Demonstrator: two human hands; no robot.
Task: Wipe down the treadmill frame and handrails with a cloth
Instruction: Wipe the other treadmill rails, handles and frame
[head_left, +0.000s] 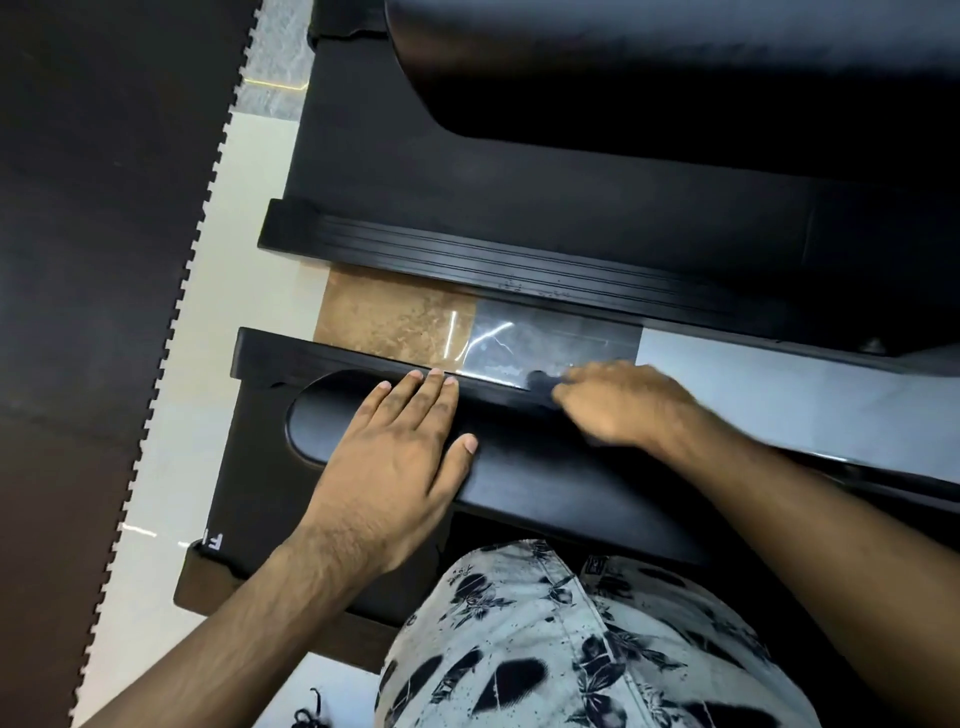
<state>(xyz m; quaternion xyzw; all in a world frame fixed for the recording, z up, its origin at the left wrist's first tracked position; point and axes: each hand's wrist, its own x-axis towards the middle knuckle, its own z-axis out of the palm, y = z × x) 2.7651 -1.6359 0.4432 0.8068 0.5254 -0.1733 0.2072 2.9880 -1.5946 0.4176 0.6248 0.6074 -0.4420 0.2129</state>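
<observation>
A black treadmill frame (322, 356) runs across the middle of the view, with a rounded black cover (519, 467) beside its side rail. My left hand (395, 447) lies flat on that cover, its straight fingers reaching the rail's edge. My right hand (623, 405) is blurred and sits on the rail further right. Its fingers are curled round a small dark cloth (540, 380), of which only a bit shows at the fingertips against the rail's far edge.
A second black treadmill stands beyond, its ribbed side rail (467, 254) parallel to mine, across a narrow strip of glossy floor tiles (395, 317). A dark interlocking floor mat (93, 260) covers the left. My knee in patterned shorts (571, 649) fills the bottom.
</observation>
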